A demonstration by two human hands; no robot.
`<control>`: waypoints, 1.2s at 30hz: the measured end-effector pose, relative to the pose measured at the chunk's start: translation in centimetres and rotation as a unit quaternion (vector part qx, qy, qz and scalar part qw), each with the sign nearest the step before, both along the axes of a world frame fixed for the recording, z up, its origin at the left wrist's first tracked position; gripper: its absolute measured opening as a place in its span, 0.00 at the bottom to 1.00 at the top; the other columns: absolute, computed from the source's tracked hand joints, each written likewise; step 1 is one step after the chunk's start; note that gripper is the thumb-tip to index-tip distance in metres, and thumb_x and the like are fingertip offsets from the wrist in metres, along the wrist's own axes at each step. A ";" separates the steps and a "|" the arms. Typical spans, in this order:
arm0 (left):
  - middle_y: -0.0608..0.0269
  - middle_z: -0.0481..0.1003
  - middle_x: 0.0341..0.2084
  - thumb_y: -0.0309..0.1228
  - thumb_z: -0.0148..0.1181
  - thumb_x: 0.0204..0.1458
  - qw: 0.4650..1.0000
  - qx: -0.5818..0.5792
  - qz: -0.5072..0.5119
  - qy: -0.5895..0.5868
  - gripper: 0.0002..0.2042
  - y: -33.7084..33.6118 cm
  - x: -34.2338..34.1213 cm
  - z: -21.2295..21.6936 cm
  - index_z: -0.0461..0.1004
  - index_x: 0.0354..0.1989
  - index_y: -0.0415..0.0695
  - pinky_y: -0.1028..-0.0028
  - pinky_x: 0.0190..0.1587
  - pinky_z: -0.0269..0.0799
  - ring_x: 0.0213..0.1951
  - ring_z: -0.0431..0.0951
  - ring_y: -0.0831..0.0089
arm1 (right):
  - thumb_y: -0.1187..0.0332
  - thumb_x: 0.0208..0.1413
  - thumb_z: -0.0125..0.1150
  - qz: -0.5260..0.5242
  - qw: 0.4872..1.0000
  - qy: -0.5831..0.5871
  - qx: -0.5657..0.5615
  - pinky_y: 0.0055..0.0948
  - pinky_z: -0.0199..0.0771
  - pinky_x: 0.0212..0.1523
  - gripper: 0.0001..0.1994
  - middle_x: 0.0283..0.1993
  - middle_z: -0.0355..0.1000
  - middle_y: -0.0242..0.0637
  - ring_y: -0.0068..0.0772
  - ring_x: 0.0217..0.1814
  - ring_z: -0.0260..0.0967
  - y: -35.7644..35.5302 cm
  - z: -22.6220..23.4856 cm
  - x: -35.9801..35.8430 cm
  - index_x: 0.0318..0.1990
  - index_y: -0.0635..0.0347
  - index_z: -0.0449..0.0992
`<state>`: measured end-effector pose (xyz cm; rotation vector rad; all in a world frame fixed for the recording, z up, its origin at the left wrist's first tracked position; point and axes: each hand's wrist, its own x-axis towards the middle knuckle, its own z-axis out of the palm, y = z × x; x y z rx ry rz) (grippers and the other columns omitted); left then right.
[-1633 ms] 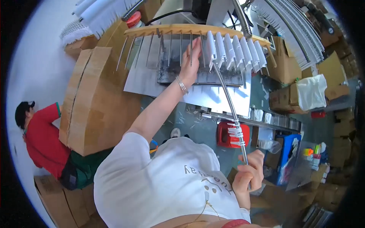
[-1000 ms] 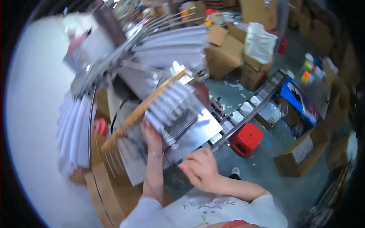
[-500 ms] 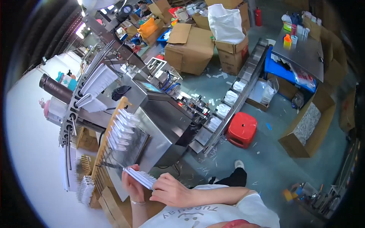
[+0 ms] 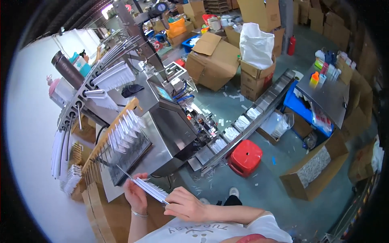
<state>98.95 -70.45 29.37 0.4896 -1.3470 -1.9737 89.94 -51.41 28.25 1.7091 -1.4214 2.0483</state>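
Observation:
A row of thin white tag-like pieces (image 4: 150, 188) is strung along a slim metal rod, held slanting in front of my body. My left hand (image 4: 135, 195) cups its upper left part, fingers curled round it. At the lower right end, my right hand (image 4: 185, 205) has its fingers closed in a pinch on the same row. The rod's tip points up left, towards a wooden rack (image 4: 130, 106) with many metal pins. White pieces of the same sort (image 4: 125, 131) hang from the rack's upper pins; its lower pins are bare.
A steel machine (image 4: 172, 127) stands ahead, with a conveyor (image 4: 263, 103) carrying white bundles away to the right. Beside it are a red stool (image 4: 245, 157) and an open carton (image 4: 293, 180). Another carton (image 4: 109, 206) sits below my left arm. Scraps litter the floor.
My view has turned, so the machine, rack and stool appear shifted. Both hands keep their hold on the strung row, with only a slight shift of the fingers.

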 end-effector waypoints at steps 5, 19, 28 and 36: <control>0.53 0.73 0.34 0.43 0.39 0.58 1.000 -0.004 0.010 -0.011 0.21 0.2 0.1 0.3 0.71 0.36 0.35 0.66 0.52 0.61 0.43 0.71 0.62 | 0.67 0.47 0.60 0.014 1.000 -0.001 0.008 0.34 0.60 0.36 0.08 0.30 0.65 0.38 0.37 0.32 0.63 0.0 0.2 0.0 0.27 0.62 0.71; 0.56 0.72 0.40 0.38 0.38 0.60 0.994 -0.016 0.107 -0.023 0.18 -5.3 3.1 -3.0 0.70 0.43 0.35 0.68 0.53 0.61 0.46 0.70 0.68 | 0.64 0.51 0.55 -0.023 0.999 0.038 0.018 0.39 0.63 0.35 0.09 0.33 0.68 0.40 0.41 0.31 0.64 -1.3 -0.1 1.7 0.30 0.60 0.72; 0.55 0.68 0.49 0.37 0.43 0.58 0.987 0.025 0.144 0.060 0.18 -13.7 -2.0 -3.2 0.65 0.51 0.37 0.65 0.57 0.56 0.54 0.64 0.67 | 0.63 0.58 0.47 -0.100 0.990 0.029 0.091 0.41 0.62 0.33 0.15 0.27 0.68 0.45 0.40 0.28 0.62 -3.0 2.0 2.9 0.24 0.65 0.68; 0.68 0.66 0.52 0.41 0.45 0.57 0.986 0.051 0.128 0.090 0.19 -19.4 -6.0 -2.9 0.64 0.54 0.45 0.72 0.56 0.51 0.56 0.60 0.77 | 0.64 0.57 0.48 -0.134 0.986 0.000 0.098 0.39 0.62 0.32 0.15 0.27 0.68 0.44 0.39 0.27 0.62 -6.5 3.4 5.9 0.24 0.66 0.69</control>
